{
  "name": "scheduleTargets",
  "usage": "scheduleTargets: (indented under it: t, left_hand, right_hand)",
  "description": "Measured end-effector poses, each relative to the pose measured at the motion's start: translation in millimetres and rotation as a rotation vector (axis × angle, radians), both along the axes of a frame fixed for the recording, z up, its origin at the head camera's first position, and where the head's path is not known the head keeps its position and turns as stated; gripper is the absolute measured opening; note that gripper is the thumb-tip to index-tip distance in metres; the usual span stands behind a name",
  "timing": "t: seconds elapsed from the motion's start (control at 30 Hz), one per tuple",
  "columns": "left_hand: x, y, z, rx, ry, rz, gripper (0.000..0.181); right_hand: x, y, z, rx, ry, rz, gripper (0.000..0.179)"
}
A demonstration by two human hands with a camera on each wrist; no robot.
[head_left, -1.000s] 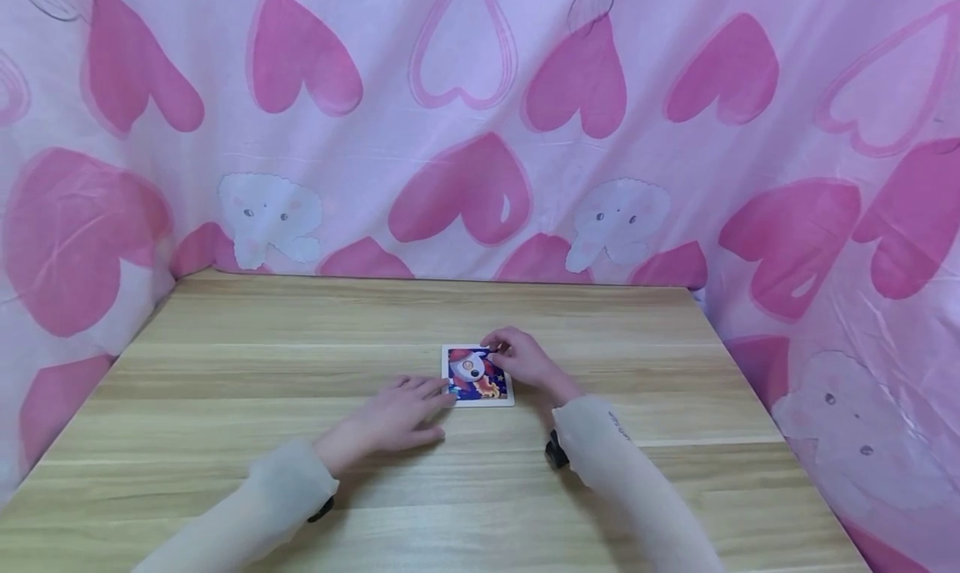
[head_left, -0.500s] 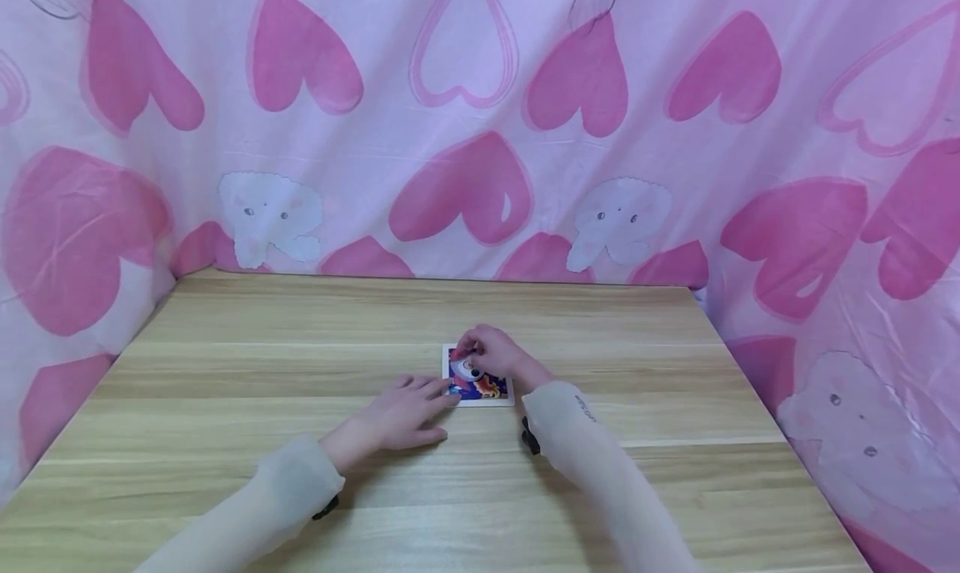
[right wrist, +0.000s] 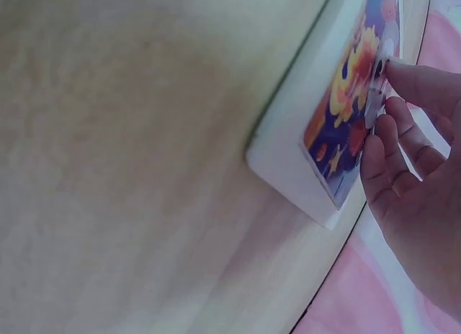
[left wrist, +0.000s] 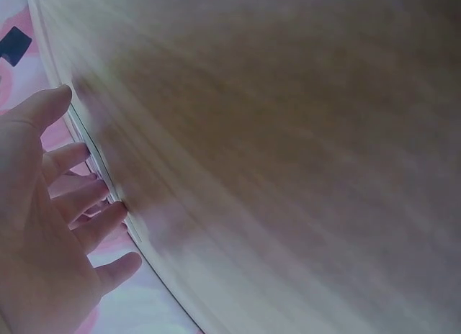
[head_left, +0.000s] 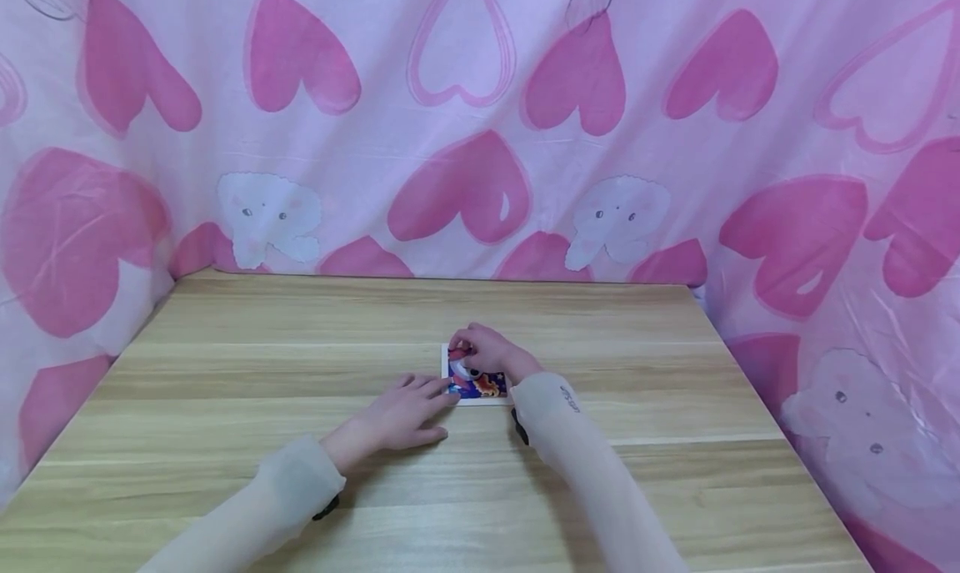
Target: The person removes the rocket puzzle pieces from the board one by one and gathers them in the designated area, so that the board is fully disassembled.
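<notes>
A small square board (head_left: 480,402) with a white frame lies flat on the wooden table. Its colourful picture (head_left: 491,386) shows a white and red rocket-like shape, yellow flames and stars on dark blue. My right hand (head_left: 489,349) reaches over the upper part of the board. In the right wrist view, its thumb and bent fingers (right wrist: 376,168) touch a white part of the picture, and I cannot tell whether they pinch a loose piece. My left hand (head_left: 399,413) lies with fingers spread, fingertips at the board's left edge. The left wrist view does not show the board.
The pale wooden table (head_left: 262,373) extends around the board on all sides. A pink curtain (head_left: 322,156) with hearts and white cartoon animals hangs behind and beside it. Both sleeves are light, with a dark strap piece (head_left: 520,427) under the right wrist.
My right hand has moved left from the board's upper right corner onto the picture, covering more of it. The left hand has shifted barely, and the board stays in place.
</notes>
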State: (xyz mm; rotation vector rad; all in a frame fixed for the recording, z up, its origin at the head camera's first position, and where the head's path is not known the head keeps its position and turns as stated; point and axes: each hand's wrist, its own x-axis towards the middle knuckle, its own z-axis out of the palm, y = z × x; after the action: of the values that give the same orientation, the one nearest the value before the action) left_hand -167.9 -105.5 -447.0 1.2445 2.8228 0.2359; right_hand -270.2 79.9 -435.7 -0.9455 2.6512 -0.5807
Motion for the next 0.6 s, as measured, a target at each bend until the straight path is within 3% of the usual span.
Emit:
scheduleTargets:
  t: [0.2,0.6]
  left_hand:
    - [-1.5,-0.3,-0.9,0.006,-0.004,-0.001,0.054]
    - [-1.1,1.3,0.4,0.004,-0.042,0.003,0.055]
  right_hand:
    - [-2.5,-3.2,3.7,0.072,-0.049,-0.022,0.031]
    - [-0.3,-4.9,7.8,0.077,-0.132,-0.080,0.031]
